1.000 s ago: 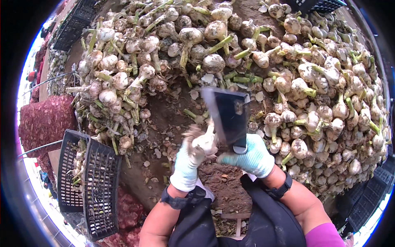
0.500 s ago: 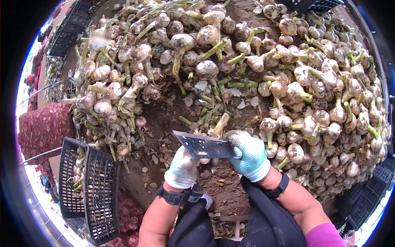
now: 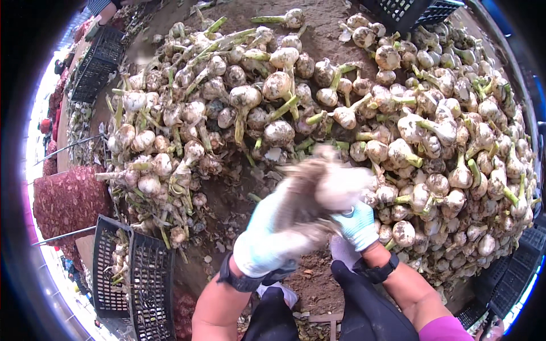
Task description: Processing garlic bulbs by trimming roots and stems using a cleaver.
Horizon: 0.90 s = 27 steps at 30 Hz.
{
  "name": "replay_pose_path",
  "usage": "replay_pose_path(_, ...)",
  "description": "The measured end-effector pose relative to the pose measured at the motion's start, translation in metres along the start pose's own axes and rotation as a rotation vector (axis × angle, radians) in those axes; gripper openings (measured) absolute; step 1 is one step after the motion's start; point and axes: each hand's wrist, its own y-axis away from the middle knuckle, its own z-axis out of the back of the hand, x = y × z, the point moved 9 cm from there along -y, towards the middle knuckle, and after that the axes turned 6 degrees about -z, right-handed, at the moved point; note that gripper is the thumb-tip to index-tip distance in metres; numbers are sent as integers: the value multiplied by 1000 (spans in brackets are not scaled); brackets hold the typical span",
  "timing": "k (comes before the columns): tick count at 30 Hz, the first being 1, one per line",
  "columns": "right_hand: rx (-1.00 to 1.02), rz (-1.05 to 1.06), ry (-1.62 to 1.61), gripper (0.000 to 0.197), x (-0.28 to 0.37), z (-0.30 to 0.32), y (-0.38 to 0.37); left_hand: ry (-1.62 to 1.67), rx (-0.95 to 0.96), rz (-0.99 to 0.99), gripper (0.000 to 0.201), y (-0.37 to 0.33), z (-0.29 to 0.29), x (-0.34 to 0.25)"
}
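Garlic bulb (image 3: 344, 187), one, blurred: held in left hand's (image 3: 280, 224) grip, at its two o'clock; long axis unclear. Right hand (image 3: 358, 225): bulb's five o'clock, close; cannot tell grip.

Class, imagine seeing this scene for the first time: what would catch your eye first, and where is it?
Probably the great heap of garlic bulbs, sweeping around the left, top and right. Next, at the centre, the gloved left hand with a pale, blurred bulb at it, and the gloved right hand close by. At lower left stands a black slatted crate.
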Motion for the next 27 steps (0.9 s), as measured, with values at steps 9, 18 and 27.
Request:
replay_pose_path(9, 12, -184, -252, 27, 3, -4, -12, -2018, 339, -146, 62, -95, 82, 66)
replay_pose_path(18, -18, -157, -295, 25, 4, 4, -6, -1877, 479, 243, 44, -4, 90, 90)
replay_pose_path(27, 193, 242, 176, 21, 50, -34, 39, -103, -204, 471, 70, 96, 86, 105)
